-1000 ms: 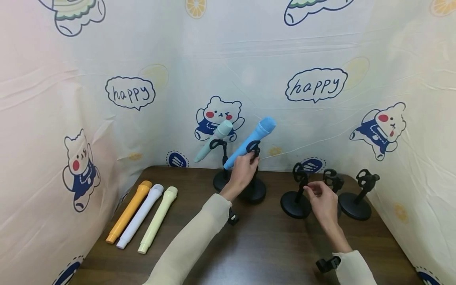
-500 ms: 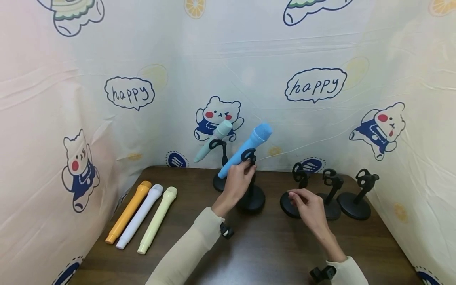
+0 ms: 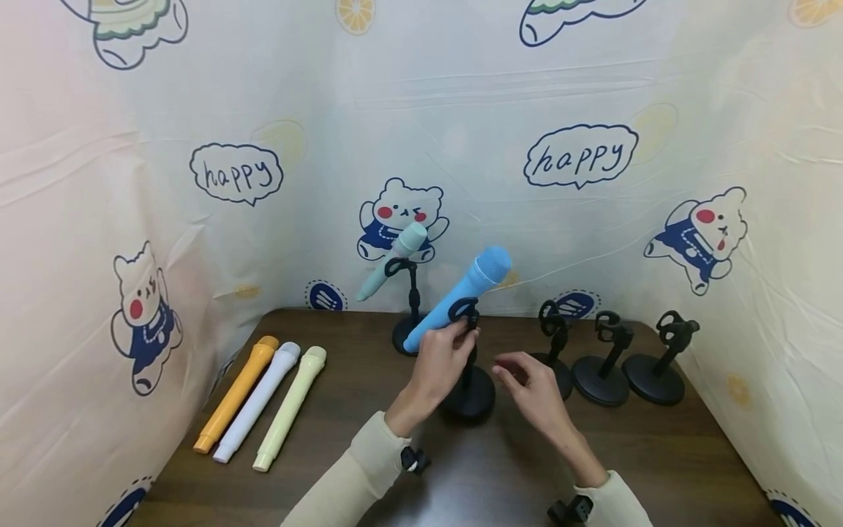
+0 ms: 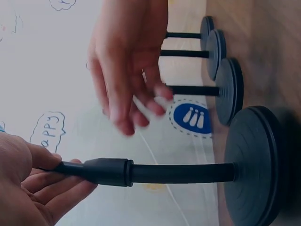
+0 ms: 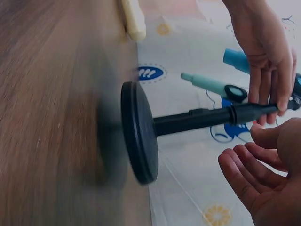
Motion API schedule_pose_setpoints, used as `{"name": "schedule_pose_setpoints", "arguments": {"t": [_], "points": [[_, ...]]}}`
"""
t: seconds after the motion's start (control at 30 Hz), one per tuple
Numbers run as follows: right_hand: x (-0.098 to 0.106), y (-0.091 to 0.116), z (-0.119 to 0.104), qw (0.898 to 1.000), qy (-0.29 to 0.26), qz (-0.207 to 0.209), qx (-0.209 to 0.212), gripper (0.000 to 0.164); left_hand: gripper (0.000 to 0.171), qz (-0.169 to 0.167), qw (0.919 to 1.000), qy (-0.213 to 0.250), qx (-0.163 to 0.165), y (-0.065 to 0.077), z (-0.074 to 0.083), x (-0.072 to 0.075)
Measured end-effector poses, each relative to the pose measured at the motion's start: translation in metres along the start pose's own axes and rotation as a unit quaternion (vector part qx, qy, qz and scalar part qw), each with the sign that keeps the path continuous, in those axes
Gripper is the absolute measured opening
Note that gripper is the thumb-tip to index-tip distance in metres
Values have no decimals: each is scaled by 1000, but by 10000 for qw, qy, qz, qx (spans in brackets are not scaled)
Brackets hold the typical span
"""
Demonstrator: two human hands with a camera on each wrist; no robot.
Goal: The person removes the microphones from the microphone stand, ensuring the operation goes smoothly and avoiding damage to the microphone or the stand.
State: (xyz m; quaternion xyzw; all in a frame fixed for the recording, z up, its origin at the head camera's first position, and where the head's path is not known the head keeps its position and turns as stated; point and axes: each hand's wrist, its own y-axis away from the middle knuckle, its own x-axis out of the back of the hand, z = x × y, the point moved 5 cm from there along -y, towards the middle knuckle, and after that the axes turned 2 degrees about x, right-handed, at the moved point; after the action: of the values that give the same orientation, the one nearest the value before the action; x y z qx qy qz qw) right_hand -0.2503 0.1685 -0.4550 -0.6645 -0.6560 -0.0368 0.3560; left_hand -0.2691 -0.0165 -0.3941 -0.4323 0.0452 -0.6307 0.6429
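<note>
My left hand pinches the upper neck of a black desktop microphone stand between thumb and fingers. Held slanted in that stand's clip is a blue microphone, its head up and to the right. The stand's round base appears close over the tabletop in the right wrist view. Just right of the stand is my right hand, fingers loosely bent and nothing in them. Behind, a mint-green microphone rests in the clip of another black stand.
Orange, white and pale yellow microphones lie side by side on the table's left. Three stands with bare clips, a left one, a middle one and a right one, stand at right. A printed cloth surrounds the table.
My left hand has brought the stand with the blue microphone toward me, away from the mint-green one. My right hand has moved left from the bare stands to beside it.
</note>
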Motion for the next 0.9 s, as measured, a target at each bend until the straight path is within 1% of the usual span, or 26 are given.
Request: {"name": "schedule_pose_setpoints", "arguments": {"t": [0.1,0.27,0.43,0.6,0.77,0.9], "points": [[-8,-3,-5,9999,-87,-120,-50,22,16,-18,10000,49,-25,7,4,-2],[-20,-5,-8,9994,-220,-238,-119,31,18,-97,9999,127,49,16,7,-6],[-29,-7,-8,9993,-295,-241,-9,32,17,-88,9999,51,127,21,5,-9],[-33,-7,-7,9997,-112,-191,123,32,18,-83,9998,15,164,23,2,-13],[-34,-7,-7,9999,-47,-125,91,31,18,-89,9998,-7,168,23,0,-14],[-35,-7,-5,9998,-69,-165,24,30,19,-204,9996,-46,209,24,-2,-15]]}}
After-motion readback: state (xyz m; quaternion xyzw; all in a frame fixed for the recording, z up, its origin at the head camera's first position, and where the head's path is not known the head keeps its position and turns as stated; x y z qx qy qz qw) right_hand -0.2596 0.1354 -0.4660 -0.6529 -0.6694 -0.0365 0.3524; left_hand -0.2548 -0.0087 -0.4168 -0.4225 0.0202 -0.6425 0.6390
